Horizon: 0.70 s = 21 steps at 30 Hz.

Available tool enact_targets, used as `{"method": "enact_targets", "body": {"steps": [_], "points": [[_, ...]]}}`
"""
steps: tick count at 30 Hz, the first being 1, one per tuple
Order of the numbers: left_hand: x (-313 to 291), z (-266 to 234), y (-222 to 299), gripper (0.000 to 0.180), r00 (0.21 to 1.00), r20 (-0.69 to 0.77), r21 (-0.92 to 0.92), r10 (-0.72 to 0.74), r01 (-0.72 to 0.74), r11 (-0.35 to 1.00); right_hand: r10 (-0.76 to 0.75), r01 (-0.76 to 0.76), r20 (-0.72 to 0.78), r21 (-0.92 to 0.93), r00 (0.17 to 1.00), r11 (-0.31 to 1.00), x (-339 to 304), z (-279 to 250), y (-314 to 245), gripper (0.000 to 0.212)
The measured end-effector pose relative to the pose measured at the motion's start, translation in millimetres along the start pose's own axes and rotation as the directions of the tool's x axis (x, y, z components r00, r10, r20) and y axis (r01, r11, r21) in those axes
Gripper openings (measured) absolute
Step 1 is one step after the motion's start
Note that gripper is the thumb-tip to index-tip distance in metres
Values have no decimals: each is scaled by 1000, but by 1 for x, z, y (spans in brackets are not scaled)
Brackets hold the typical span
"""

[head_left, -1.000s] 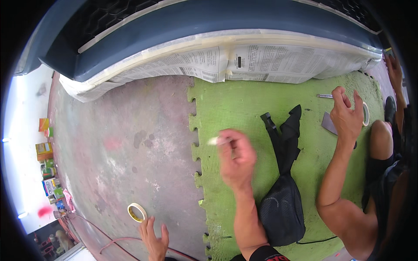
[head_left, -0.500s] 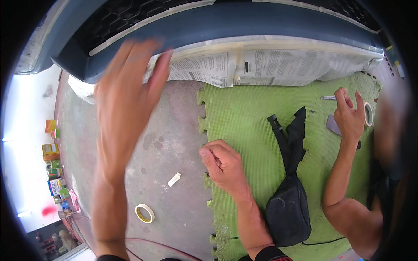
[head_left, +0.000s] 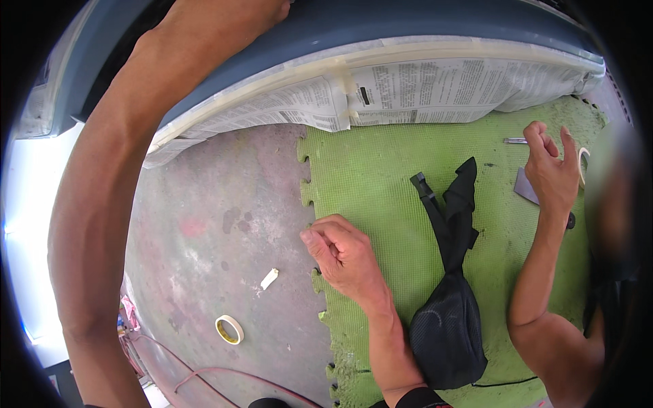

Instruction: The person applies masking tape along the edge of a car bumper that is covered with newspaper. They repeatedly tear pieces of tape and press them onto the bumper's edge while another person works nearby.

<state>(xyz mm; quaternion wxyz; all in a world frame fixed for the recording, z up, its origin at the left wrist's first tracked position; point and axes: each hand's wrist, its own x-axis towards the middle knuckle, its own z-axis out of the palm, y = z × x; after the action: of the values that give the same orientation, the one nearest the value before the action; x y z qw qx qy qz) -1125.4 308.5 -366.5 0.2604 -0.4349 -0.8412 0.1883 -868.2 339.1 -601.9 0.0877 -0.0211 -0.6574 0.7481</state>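
My left arm stretches up across the left side, and my left hand (head_left: 228,20) is at the blue-grey car bumper (head_left: 381,20) along the top edge. Its fingertips are hidden or out of the picture. Below the blue part, newspaper masking (head_left: 408,85) hangs, held by strips of cream masking tape (head_left: 299,76). My right hand (head_left: 340,255) hovers over the edge of the green foam mat (head_left: 381,163), its fingers curled in loosely and nothing visible in them. To its right lies a black bag with straps and a buckle (head_left: 445,336).
A masking tape roll (head_left: 229,330) and a torn tape scrap (head_left: 270,279) lie on the grey floor (head_left: 211,272). A red hose (head_left: 224,370) runs at lower left. At right, another person's hand (head_left: 552,166) is near a slim metallic tool (head_left: 515,141), a grey flat piece (head_left: 525,185) and another tape roll (head_left: 583,166).
My left hand has moved up and forward from in front of the masking to the bumper, partly leaving the picture. My right hand stays curled in nearly the same place. The view has shifted slightly.
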Motion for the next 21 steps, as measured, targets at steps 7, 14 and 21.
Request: {"method": "enact_targets", "body": {"steps": [7, 14, 21], "points": [[17, -20, 7, 23, 969, 242, -59, 60, -47, 997, 13, -12, -7, 27, 1000, 1000, -1, 0, 1, 18], [33, -30, 26, 25, 961, 271, -38, 50, -41, 998, 62, -61, -8, 80, 998, 995, -1, -6, -1, 18], [13, -44, 24, 24, 967, 253, -61, 26, -11, 998, 72, -72, -2, 101, 997, 992, 1, -7, -1, 18]]}}
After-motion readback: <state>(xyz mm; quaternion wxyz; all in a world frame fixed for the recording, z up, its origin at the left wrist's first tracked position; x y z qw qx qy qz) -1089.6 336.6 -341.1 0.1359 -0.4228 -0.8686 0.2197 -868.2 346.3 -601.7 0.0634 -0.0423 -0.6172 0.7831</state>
